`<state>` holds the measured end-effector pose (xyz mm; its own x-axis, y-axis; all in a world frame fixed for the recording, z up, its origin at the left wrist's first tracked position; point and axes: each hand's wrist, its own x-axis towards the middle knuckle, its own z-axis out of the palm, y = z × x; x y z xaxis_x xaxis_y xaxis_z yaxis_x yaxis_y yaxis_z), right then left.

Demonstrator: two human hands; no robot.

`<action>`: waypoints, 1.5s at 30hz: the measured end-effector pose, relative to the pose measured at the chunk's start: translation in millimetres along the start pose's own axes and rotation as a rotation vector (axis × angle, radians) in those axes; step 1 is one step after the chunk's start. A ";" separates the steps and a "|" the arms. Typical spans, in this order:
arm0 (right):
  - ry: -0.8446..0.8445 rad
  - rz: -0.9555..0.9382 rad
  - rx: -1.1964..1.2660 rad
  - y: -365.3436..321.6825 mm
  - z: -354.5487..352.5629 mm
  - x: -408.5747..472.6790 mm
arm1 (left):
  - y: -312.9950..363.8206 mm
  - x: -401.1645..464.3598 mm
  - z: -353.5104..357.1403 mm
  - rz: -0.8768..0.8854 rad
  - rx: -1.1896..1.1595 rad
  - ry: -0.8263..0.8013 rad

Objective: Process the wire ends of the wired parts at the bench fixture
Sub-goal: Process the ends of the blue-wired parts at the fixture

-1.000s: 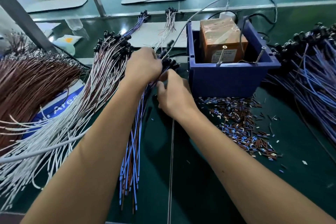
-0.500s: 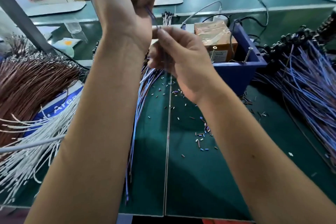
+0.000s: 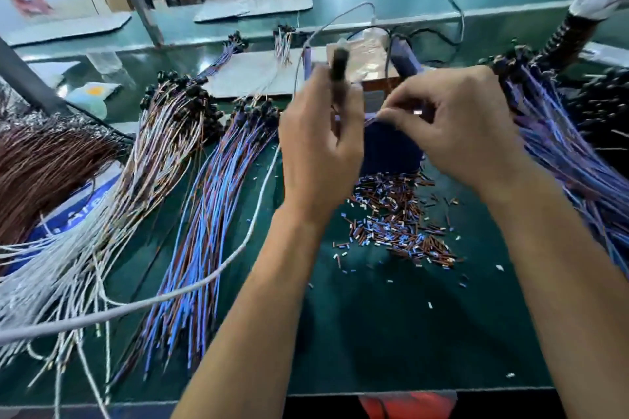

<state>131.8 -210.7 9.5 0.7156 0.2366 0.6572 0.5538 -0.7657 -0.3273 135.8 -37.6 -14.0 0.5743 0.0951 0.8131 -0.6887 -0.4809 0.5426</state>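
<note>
Upright, dark end upward, the wired part [image 3: 337,73] stands gripped in the left hand [image 3: 318,146]; right hand [image 3: 456,126] pinches its wires

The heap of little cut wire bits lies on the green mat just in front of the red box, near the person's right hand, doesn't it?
Not quite: the box is dark blue, not red, as the head view shows. The rest holds: the heap of little cut wire bits lies on the green mat just in front of it, near the right hand.
</note>
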 end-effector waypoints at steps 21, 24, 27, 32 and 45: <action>-0.063 0.226 0.207 59.5 27.4 -54.7 | -51.4 -45.7 3.5 -0.043 0.272 -0.343; -0.125 0.189 0.209 51.3 33.0 -53.7 | -44.9 -45.9 6.8 -0.029 0.235 -0.433; -0.199 0.116 0.206 41.9 39.2 -53.7 | -38.3 -47.5 11.6 -0.011 0.192 -0.526; -0.130 0.256 0.284 48.2 31.9 -54.7 | -38.8 -46.6 8.6 -0.043 0.176 -0.466; -0.092 0.373 0.503 46.3 39.0 -54.9 | -35.3 -49.7 15.1 -0.122 0.115 -0.395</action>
<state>134.8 -235.8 -68.3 0.9205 0.0760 0.3832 0.3762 -0.4369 -0.8171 138.2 -38.5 -76.7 0.7894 -0.1734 0.5889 -0.5643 -0.5830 0.5846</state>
